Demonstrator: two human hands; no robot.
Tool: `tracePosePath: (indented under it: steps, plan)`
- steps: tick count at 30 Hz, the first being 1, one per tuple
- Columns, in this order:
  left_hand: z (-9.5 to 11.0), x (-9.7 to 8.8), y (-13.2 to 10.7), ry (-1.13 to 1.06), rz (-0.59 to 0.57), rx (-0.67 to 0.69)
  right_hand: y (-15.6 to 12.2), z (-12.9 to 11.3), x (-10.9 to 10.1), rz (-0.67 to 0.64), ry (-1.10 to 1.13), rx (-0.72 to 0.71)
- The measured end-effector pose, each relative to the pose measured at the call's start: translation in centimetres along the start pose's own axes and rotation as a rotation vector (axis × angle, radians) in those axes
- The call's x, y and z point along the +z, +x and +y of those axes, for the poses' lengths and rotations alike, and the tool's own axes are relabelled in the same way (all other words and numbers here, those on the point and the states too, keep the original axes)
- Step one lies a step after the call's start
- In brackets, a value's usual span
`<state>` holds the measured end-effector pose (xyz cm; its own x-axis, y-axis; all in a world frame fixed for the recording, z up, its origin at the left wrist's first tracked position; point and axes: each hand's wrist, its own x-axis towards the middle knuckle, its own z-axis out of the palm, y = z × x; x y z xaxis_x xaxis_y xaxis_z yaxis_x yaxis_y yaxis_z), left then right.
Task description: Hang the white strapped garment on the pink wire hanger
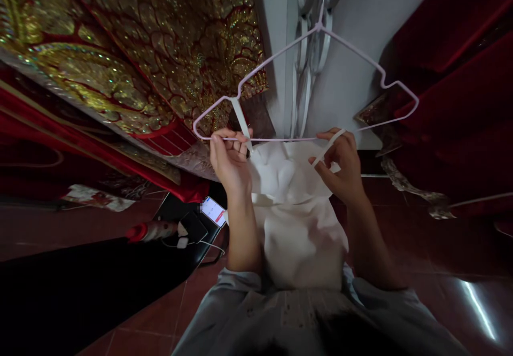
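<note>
A pale pink clothes hanger point(319, 26) spreads in front of me, its hook at the top. Closed around the left part of its bottom bar is my left hand point(233, 161). A white strap point(241, 116) loops over the hanger's left shoulder notch and runs down past those fingers. My right hand point(342, 166) pinches the other white strap point(329, 146) between thumb and fingers, with a fingertip at the bottom bar. The right shoulder notch carries no strap. Below the bar hangs a white garment point(300, 238), its upper part partly behind my hands.
Gold sequined red cloth point(160, 40) hangs at the left, dark red drapes point(460, 78) at the right. Metal scrollwork point(302, 67) stands behind the hanger. Lower left, a lit phone point(214, 211) and a red-capped bottle point(148, 231) lie on a black surface.
</note>
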<state>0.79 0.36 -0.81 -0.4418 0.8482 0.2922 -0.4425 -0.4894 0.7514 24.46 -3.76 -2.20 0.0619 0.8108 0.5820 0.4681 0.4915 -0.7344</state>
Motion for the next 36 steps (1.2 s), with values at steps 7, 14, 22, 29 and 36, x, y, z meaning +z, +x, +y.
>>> tracePosePath:
  steps: [7, 14, 22, 29, 36]
  plan:
    - [1.6, -0.1, 0.7, 0.017, -0.035, -0.013, 3.7, 1.6, -5.2, 0.79, 0.119, 0.021]
    - [1.6, 0.8, -0.2, -0.007, 0.047, -0.02, 7.4, 3.8, -8.8, 0.537, 0.121, 0.111]
    - [2.7, 1.6, -0.1, -0.049, 0.083, -0.068, 8.6, 0.2, -8.2, 0.047, -0.345, -0.226]
    - [1.9, 1.2, 0.2, -0.071, 0.058, -0.029, 2.5, -0.8, -2.6, -0.035, -0.434, -0.279]
    - [0.2, 0.0, -1.9, 0.159, -0.061, -0.047, 0.7, 0.9, 0.1, -0.1, -0.465, -0.075]
